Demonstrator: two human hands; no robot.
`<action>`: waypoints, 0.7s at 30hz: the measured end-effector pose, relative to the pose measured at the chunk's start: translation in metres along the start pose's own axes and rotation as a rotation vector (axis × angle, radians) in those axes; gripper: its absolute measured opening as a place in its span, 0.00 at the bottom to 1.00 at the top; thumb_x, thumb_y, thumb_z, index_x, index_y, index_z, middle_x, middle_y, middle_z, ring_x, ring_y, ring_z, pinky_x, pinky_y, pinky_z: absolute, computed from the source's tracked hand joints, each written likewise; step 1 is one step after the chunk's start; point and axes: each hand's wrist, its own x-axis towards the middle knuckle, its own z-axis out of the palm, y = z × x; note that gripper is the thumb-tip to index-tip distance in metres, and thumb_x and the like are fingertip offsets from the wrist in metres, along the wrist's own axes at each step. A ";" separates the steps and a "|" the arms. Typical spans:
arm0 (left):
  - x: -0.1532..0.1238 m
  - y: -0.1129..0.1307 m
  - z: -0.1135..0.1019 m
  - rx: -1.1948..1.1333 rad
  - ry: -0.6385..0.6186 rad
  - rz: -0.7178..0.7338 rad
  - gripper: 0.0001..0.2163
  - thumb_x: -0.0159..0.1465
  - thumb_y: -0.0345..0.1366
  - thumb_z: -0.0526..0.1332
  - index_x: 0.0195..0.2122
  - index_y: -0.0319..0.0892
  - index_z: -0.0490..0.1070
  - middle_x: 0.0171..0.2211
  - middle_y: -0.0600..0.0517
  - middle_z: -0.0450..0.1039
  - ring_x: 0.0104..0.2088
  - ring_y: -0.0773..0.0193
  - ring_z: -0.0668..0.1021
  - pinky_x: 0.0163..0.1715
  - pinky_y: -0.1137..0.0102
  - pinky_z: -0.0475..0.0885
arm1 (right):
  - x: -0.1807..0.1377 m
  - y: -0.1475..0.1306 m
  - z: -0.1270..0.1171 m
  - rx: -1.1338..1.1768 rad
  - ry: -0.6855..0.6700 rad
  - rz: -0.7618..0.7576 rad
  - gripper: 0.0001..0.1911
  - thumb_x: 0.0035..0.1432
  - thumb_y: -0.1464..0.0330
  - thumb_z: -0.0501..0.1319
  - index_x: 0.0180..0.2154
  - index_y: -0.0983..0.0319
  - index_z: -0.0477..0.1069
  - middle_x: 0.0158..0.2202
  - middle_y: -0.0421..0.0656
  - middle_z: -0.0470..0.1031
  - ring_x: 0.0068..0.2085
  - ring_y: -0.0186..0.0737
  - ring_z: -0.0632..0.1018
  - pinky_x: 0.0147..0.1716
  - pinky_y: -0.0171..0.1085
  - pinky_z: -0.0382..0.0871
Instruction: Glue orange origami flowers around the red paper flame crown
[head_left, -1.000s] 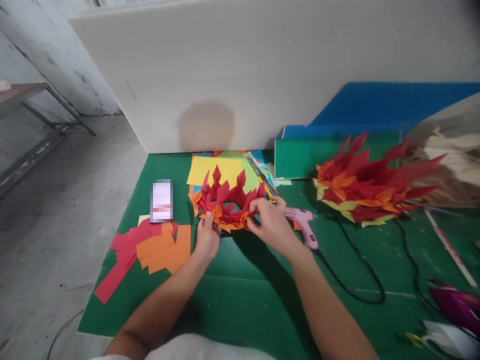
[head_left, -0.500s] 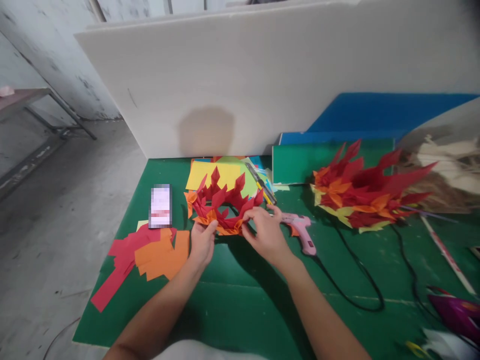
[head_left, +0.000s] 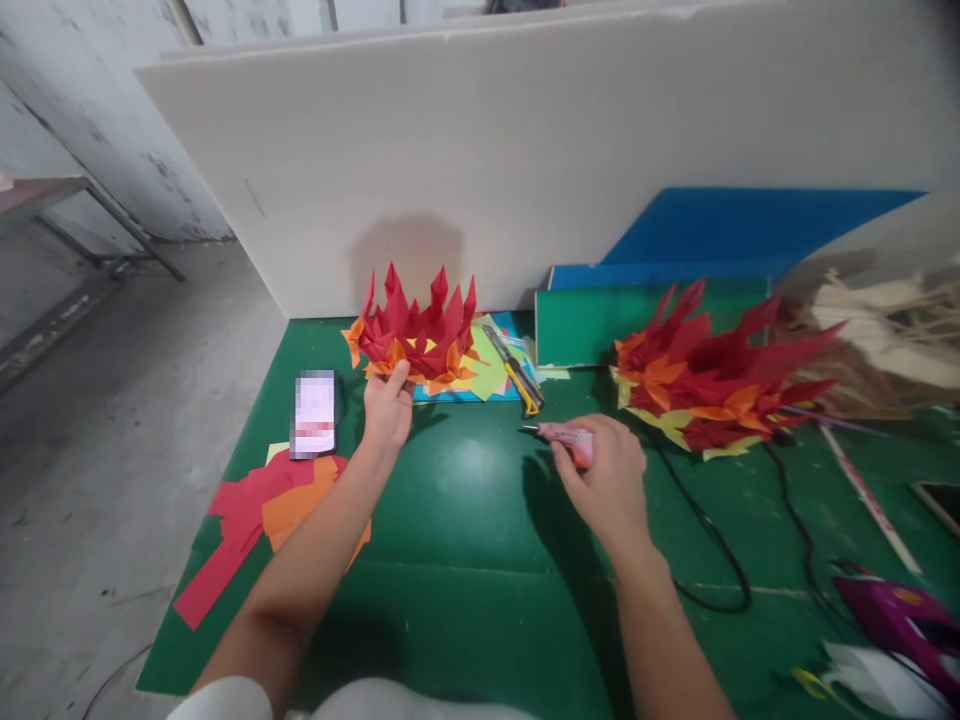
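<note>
My left hand (head_left: 388, 408) pinches the lower front edge of a red and orange folded-paper crown (head_left: 409, 335), its pointed red tips upright. The crown is held up over the far left part of the green table (head_left: 465, 520). To the right, my right hand (head_left: 606, 475) is wrapped round a pink hot glue gun (head_left: 566, 437); the metal nozzle points left, toward the crown but apart from it. Most of the glue gun's handle is hidden by my fingers.
A larger red paper flame piece (head_left: 720, 390) stands on the right, by a black cord (head_left: 705, 520). Coloured paper sheets (head_left: 487, 370) and a yellow cutter (head_left: 517, 375) lie behind. At left are a phone (head_left: 313, 412) and paper strips (head_left: 247, 500); a purple iron (head_left: 892, 620) sits lower right.
My right hand has let go of the paper crown and taken hold of the glue gun. My left hand has raised the crown and moved it slightly left and away from me.
</note>
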 end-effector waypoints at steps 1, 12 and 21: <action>0.006 -0.002 0.005 -0.002 -0.006 -0.004 0.11 0.52 0.30 0.70 0.35 0.42 0.71 0.32 0.54 0.77 0.36 0.67 0.79 0.42 0.72 0.70 | -0.008 0.012 0.002 -0.052 -0.025 0.021 0.13 0.58 0.62 0.55 0.43 0.61 0.65 0.42 0.52 0.70 0.44 0.52 0.71 0.43 0.49 0.62; 0.050 -0.047 0.006 -0.039 0.119 -0.254 0.08 0.55 0.26 0.67 0.28 0.42 0.67 0.24 0.58 0.71 0.26 0.73 0.73 0.28 0.76 0.68 | -0.051 0.078 0.012 -0.131 -0.179 0.026 0.14 0.60 0.67 0.50 0.46 0.61 0.66 0.42 0.52 0.71 0.40 0.50 0.72 0.38 0.46 0.67; 0.049 -0.059 0.009 0.049 0.132 -0.274 0.05 0.59 0.24 0.64 0.30 0.40 0.70 0.27 0.55 0.73 0.34 0.71 0.77 0.41 0.74 0.71 | -0.032 0.041 -0.004 -0.220 -0.054 0.012 0.17 0.60 0.60 0.53 0.47 0.61 0.67 0.48 0.56 0.67 0.49 0.56 0.69 0.45 0.54 0.64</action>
